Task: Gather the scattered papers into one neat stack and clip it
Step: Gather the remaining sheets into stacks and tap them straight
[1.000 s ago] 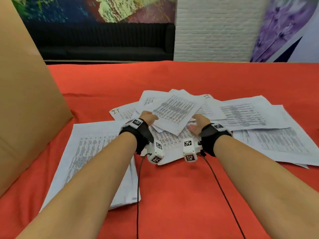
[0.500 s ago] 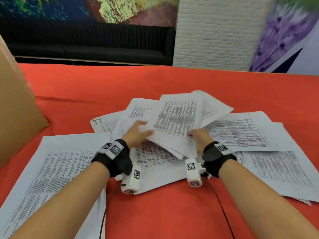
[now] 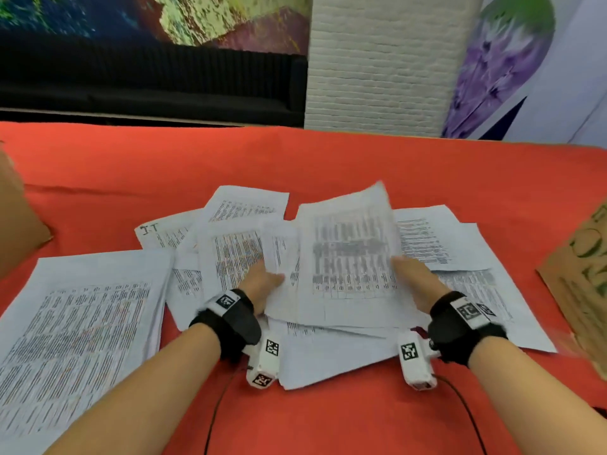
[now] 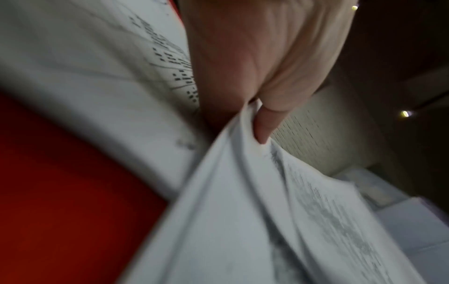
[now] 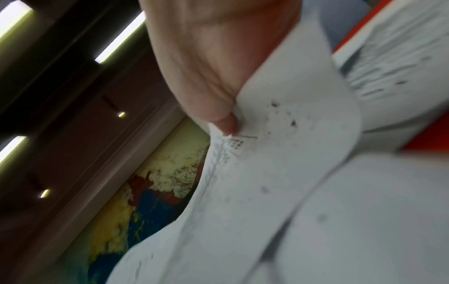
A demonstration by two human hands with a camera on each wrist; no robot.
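Several printed white sheets lie scattered on the red tablecloth (image 3: pixel 328 421). A small bundle of sheets (image 3: pixel 348 257) is lifted and tilted up in the middle of the pile. My left hand (image 3: pixel 262 280) pinches the bundle's left edge, its thumb (image 4: pixel 264 124) lying on top of the paper (image 4: pixel 243 192). On the right edge my right hand (image 3: pixel 414 280) pinches the same bundle (image 5: pixel 279 153) with its thumb (image 5: pixel 223 121) on top. Both hands' other fingers are hidden under the paper. No clip shows in any view.
A large sheet (image 3: pixel 82 323) lies at the near left, more sheets (image 3: pixel 460 257) at the right. A brown cardboard piece (image 3: pixel 16 224) stands at the left edge, another printed cardboard (image 3: pixel 584 284) at the right. A black couch and a white brick wall stand beyond the table.
Both hands have lifted the bundle and turned it more upright and square to me. My right hand has moved out to the right along the bundle. The camera has swung right.
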